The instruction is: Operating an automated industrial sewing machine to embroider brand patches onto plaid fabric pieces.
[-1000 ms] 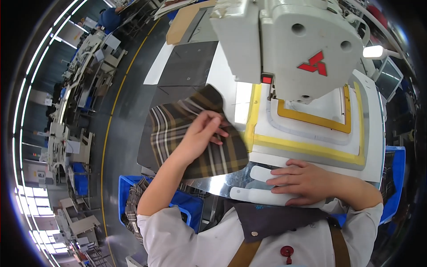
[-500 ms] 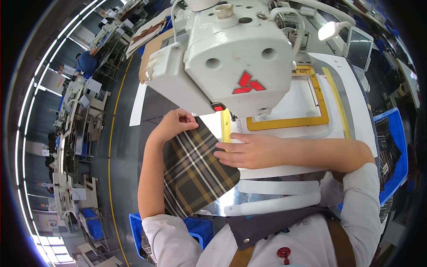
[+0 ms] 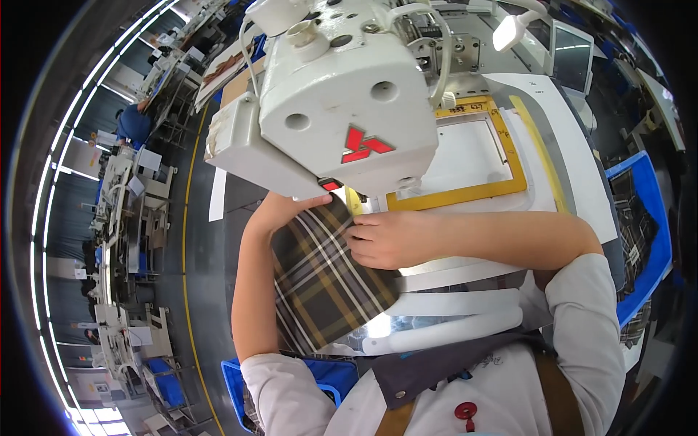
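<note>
Bare hands meet the upper end of a plaid cloth (image 3: pixel 327 280). The left hand (image 3: pixel 287 212) has its thumb laid along the cloth's top corner; its other fingers are largely hidden under the machine head, so I cannot tell whether they pinch. The right hand (image 3: pixel 389 240) has bent fingers on the cloth's right edge, and whether they pinch or only press is unclear too.

The cloth is woven, matte and roughly 4-sided, dark grey-brown with crossing white and mustard lines. It lies at the near left corner of the worktable (image 3: pixel 356 341), between the left forearm and the right hand, its lowest corner reaching the near edge. The table's bare part there is glossy and reflective.

Above the hands stands the sewing machine head (image 3: pixel 349 102), a bulky, glossy white casting with rounded shoulders, round holes and a red emblem. Just right of it, towards the table's far side, lies a hard mustard-yellow frame (image 3: pixel 465 195), rectangular and flat. Along the near edge, right of the cloth, rest 2 smooth white strips (image 3: pixel 443 334), long and round-ended. A blue plastic bin (image 3: pixel 327 369) sits below the near left corner.
</note>
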{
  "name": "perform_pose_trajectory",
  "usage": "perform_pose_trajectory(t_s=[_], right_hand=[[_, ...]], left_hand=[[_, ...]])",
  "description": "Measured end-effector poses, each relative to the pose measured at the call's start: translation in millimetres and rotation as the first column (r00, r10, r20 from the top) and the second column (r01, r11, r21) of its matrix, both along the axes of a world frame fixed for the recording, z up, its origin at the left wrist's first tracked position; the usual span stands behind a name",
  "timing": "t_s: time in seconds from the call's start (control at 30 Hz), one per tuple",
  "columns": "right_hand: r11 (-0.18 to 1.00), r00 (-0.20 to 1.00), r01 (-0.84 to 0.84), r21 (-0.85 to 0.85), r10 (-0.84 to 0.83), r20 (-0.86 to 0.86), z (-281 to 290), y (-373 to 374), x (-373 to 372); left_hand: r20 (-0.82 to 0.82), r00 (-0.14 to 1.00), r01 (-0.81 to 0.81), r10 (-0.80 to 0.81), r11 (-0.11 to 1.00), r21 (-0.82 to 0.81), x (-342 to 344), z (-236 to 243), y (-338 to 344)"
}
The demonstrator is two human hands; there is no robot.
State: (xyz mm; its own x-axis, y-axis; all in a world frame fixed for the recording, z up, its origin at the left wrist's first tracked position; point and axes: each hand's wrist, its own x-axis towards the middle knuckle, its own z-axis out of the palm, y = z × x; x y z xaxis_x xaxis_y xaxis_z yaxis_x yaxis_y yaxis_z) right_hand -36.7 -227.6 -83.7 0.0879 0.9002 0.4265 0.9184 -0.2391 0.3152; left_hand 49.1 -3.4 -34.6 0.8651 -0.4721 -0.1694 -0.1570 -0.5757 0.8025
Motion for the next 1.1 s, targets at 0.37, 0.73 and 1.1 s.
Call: perform_pose_trajectory(t_s=[0.37, 0.73, 1.1], right_hand=[[0.959, 0.929, 0.261, -0.105, -0.280, -0.244, -1, -46, -35], [0.844, 0.804, 0.491, -0.217, -0.535, -0.259, 23, -112, -71], [0.258, 0.116, 0.966, -0.018, -0.495, -0.861, 41, -213, -55]], left_hand=[[0.520, 0.814, 0.046, -0.259, 0.921, 0.387, 43, -30, -50], [0.458, 0.881, 0.033, -0.121, 0.980, 0.196, 53, -75, 43], [0.658, 0.752, 0.029, -0.038, 0.999, 0.024, 35, -99, -26]])
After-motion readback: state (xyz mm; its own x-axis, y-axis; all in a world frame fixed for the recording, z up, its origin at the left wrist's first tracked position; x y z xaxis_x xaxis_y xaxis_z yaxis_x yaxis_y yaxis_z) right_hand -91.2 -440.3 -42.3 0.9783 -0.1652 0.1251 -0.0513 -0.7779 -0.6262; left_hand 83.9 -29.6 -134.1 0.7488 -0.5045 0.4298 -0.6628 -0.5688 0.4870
